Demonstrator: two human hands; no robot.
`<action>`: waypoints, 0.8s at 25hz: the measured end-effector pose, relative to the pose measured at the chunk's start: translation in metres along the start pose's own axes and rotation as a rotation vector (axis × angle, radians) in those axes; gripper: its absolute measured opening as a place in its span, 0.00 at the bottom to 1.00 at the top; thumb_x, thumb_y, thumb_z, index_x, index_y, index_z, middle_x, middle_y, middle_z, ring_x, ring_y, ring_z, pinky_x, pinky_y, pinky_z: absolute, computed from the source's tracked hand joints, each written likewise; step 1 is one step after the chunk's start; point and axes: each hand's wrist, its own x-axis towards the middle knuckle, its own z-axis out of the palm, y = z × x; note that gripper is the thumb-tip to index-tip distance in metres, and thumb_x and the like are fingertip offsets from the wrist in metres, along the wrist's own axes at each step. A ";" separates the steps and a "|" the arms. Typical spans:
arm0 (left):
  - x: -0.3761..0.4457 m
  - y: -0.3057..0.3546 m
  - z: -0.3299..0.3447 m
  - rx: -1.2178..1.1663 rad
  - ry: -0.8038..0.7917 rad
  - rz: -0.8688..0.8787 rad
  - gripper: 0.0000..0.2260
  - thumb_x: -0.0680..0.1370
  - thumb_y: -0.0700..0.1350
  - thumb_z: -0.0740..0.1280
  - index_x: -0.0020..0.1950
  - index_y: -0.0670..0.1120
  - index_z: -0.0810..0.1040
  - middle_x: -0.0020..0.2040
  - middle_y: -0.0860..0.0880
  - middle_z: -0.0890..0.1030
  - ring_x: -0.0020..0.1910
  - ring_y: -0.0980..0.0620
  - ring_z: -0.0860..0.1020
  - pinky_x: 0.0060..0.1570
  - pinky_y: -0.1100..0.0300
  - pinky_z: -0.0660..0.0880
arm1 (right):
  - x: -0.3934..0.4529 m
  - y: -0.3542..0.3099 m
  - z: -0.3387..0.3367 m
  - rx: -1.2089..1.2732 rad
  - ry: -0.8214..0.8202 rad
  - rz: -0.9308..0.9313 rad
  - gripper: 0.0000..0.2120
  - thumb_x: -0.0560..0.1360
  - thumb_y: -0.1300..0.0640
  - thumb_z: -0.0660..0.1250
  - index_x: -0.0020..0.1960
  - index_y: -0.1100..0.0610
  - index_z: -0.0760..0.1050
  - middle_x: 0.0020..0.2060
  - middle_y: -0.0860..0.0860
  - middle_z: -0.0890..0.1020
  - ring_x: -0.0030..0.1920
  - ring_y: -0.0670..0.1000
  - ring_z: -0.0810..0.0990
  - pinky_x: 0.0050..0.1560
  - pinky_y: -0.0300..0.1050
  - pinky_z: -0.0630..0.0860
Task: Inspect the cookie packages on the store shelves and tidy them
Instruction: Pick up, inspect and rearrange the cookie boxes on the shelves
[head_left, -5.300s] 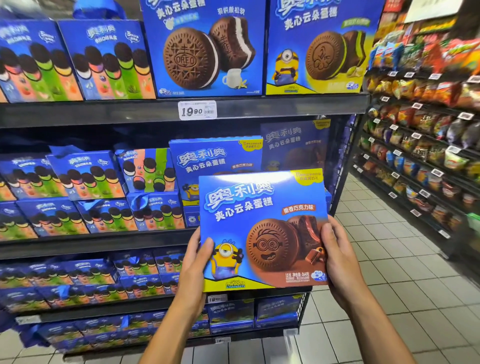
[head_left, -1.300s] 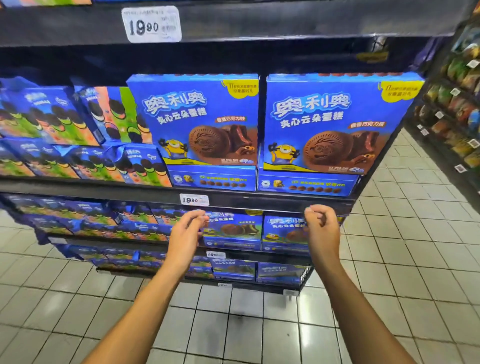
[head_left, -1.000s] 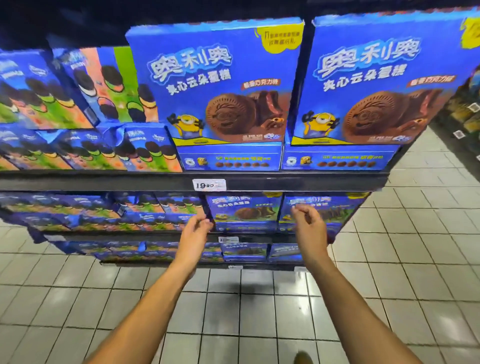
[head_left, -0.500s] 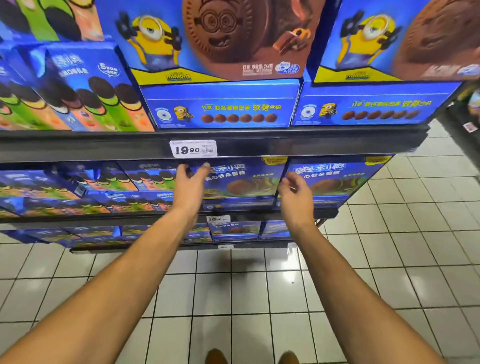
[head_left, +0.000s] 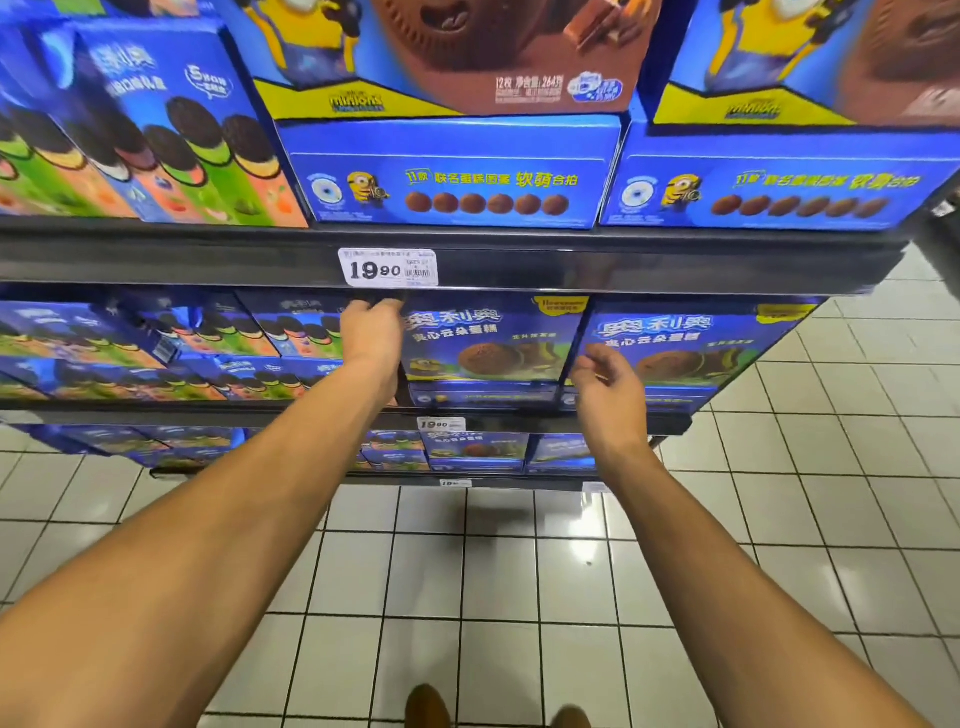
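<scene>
1. Head view: blue cookie box (head_left: 488, 345) upright on lower shelf (head_left: 311, 415), beside matching box (head_left: 680, 348) to the right.
2. Left hand (head_left: 371, 332) at the box's upper left corner, fingers curled over its top edge under the upper shelf lip (head_left: 623, 267), gripping it.
3. Right hand (head_left: 605, 387) at the box's right edge, fingers loosely spread, holding nothing.
4. Price tag (head_left: 388, 267) on the lip just above left hand.

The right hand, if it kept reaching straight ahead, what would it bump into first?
Probably the right edge of the upright blue cake box that the right hand reaches toward; depth is unclear, so contact cannot be judged.
</scene>
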 end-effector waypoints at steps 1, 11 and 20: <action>0.000 -0.001 -0.002 0.004 0.003 0.018 0.11 0.79 0.41 0.64 0.38 0.47 0.67 0.34 0.47 0.69 0.33 0.50 0.65 0.34 0.56 0.61 | 0.000 0.001 -0.002 0.008 0.000 0.002 0.17 0.82 0.60 0.63 0.70 0.57 0.73 0.59 0.50 0.80 0.58 0.50 0.78 0.60 0.44 0.74; -0.026 -0.020 -0.040 -0.102 -0.022 0.046 0.07 0.81 0.41 0.66 0.43 0.48 0.79 0.36 0.54 0.83 0.28 0.59 0.80 0.27 0.67 0.75 | -0.011 -0.001 -0.007 -0.093 -0.182 -0.076 0.22 0.81 0.56 0.67 0.72 0.47 0.67 0.58 0.40 0.76 0.56 0.35 0.75 0.56 0.30 0.71; -0.088 -0.033 -0.106 0.059 -0.086 0.039 0.07 0.79 0.48 0.69 0.44 0.47 0.81 0.41 0.52 0.83 0.30 0.60 0.78 0.28 0.68 0.73 | -0.069 -0.011 -0.025 -0.099 -0.278 -0.197 0.17 0.80 0.56 0.68 0.69 0.55 0.75 0.59 0.46 0.82 0.58 0.41 0.80 0.56 0.41 0.80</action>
